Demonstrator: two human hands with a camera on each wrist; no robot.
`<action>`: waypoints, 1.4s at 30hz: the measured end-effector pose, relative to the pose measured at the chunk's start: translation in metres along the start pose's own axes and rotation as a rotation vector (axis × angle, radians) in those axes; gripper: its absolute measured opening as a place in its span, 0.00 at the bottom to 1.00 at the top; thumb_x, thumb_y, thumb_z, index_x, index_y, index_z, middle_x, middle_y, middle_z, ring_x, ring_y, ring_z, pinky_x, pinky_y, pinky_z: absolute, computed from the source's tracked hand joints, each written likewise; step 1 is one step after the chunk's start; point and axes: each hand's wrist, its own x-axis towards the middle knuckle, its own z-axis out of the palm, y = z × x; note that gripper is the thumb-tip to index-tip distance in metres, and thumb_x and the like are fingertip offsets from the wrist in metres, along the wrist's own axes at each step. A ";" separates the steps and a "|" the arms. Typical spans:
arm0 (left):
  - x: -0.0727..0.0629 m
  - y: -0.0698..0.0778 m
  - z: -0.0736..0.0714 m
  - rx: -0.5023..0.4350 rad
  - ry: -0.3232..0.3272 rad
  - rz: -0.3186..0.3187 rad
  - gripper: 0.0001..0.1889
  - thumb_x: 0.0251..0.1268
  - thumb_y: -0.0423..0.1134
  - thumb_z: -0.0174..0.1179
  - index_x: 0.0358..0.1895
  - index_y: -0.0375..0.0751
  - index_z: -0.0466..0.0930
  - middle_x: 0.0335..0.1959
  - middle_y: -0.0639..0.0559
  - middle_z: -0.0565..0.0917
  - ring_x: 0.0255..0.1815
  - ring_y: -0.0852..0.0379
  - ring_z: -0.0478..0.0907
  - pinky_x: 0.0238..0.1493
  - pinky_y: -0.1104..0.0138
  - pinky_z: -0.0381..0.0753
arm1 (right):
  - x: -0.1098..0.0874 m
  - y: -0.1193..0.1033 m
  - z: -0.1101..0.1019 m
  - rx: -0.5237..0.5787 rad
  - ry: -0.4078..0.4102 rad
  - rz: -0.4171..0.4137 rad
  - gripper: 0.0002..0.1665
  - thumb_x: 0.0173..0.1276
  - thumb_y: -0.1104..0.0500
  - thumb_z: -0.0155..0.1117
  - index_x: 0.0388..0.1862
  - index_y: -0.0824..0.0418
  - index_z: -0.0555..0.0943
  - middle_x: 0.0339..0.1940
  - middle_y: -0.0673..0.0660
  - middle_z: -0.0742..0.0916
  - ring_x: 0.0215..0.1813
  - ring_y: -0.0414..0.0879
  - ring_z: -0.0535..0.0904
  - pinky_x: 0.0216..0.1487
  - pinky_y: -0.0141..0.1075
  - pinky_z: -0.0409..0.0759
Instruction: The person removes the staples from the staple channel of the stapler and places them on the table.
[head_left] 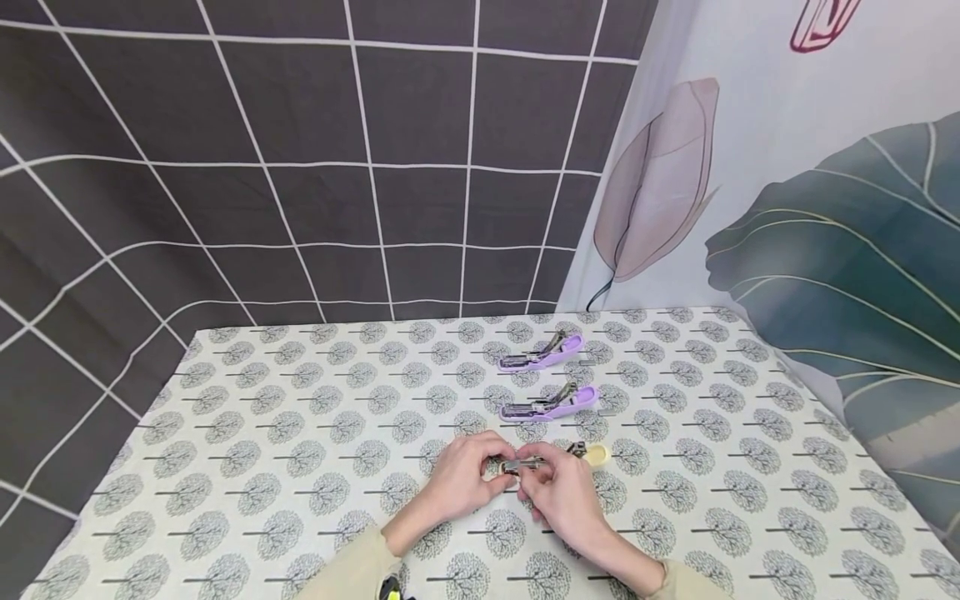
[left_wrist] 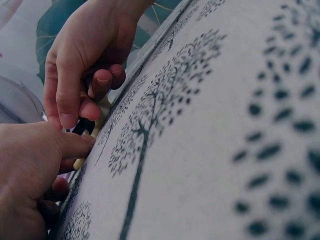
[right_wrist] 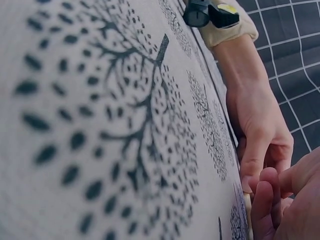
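A pale yellow stapler (head_left: pixel 597 455) lies opened up on the cloth, its rounded yellow end and dark metal hinge showing beyond the right hand. My left hand (head_left: pixel 467 477) grips its front end between thumb and forefinger. With thumb and forefinger, my right hand (head_left: pixel 562 492) pinches a small grey staple strip (head_left: pixel 519 464) over the stapler's metal channel. The fingertips of both hands nearly meet there and cover most of the stapler's middle. In the left wrist view, a dark part of the stapler (left_wrist: pixel 82 126) shows between the fingers.
Two purple staplers, one farther back (head_left: pixel 540 354) and one nearer (head_left: pixel 551 404), lie opened beyond the hands. A grey staple strip (head_left: pixel 617 412) lies right of the nearer one, another (head_left: pixel 597 362) by the farther. The tree-print cloth (head_left: pixel 300 467) covers the table; a dark grid curtain (head_left: pixel 300 167) hangs behind.
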 end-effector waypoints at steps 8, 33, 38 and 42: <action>0.000 -0.001 0.001 -0.002 0.005 0.003 0.13 0.53 0.37 0.75 0.43 0.48 0.87 0.42 0.61 0.85 0.24 0.70 0.67 0.30 0.73 0.68 | 0.000 0.000 0.000 0.012 -0.004 0.005 0.12 0.64 0.73 0.65 0.46 0.65 0.83 0.16 0.48 0.83 0.09 0.41 0.73 0.07 0.31 0.68; -0.001 0.000 0.001 -0.021 0.013 0.001 0.12 0.52 0.36 0.75 0.41 0.48 0.87 0.40 0.62 0.85 0.23 0.69 0.67 0.27 0.73 0.69 | -0.004 -0.007 -0.011 0.209 -0.011 0.129 0.13 0.67 0.72 0.64 0.49 0.68 0.81 0.20 0.55 0.85 0.10 0.43 0.73 0.11 0.34 0.74; -0.001 -0.001 0.001 -0.011 0.012 0.003 0.13 0.53 0.36 0.75 0.42 0.46 0.87 0.41 0.60 0.85 0.24 0.70 0.68 0.28 0.73 0.69 | -0.005 -0.009 -0.017 0.245 -0.025 0.131 0.14 0.67 0.70 0.65 0.51 0.68 0.81 0.21 0.57 0.86 0.11 0.42 0.74 0.12 0.36 0.76; -0.001 0.000 0.001 -0.005 0.001 -0.002 0.12 0.53 0.36 0.75 0.42 0.46 0.86 0.42 0.60 0.85 0.29 0.70 0.72 0.35 0.72 0.72 | -0.006 -0.008 -0.024 0.270 -0.045 0.109 0.15 0.68 0.69 0.65 0.52 0.70 0.80 0.23 0.58 0.86 0.11 0.41 0.74 0.13 0.37 0.77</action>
